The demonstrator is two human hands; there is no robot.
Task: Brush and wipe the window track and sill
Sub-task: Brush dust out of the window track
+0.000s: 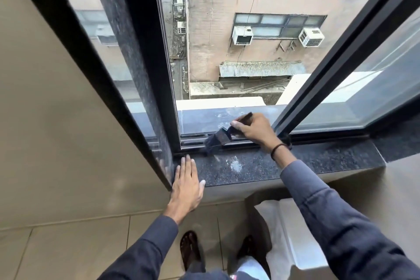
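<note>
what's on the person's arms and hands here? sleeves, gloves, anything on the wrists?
Both arms wear long dark blue-grey sleeves reaching about to the wrists. Both hands are bare, no gloves. The right hand has a thin dark band around its wrist. Nothing shows on the wrist of the left hand; no rings are visible.

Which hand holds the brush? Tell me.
The right hand, wearing a dark wrist band, grips the brush over the window track. The left hand lies flat and empty on the sill.
</note>
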